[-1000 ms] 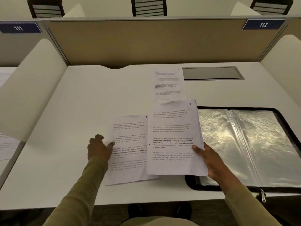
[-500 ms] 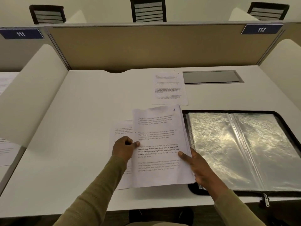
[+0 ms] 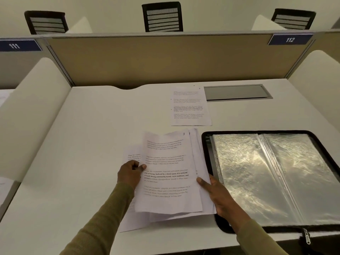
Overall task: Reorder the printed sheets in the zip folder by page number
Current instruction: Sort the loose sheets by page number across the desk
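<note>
Left hand (image 3: 131, 174) pinches page 3 (image 3: 165, 162) by its left edge; right hand (image 3: 219, 196) grips the fanned stack (image 3: 199, 159) at its right side. I fear that loose fan slipping apart and scrambling my order.

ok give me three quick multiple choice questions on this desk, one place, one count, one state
1. Where does the lone sheet lie?
A beyond the held stack, left of the metal hatch
B on top of that stack
C on the floor

2. How many chair backs show past the partition?
A one
B three
C five

3. The zip folder is
A zipped shut
B standing upright
C lying open flat

Key:
1 A, it sits on the bare desk behind the stack.
2 B, three black backs rise above the partition.
3 C, its clear sleeves face up.
</note>
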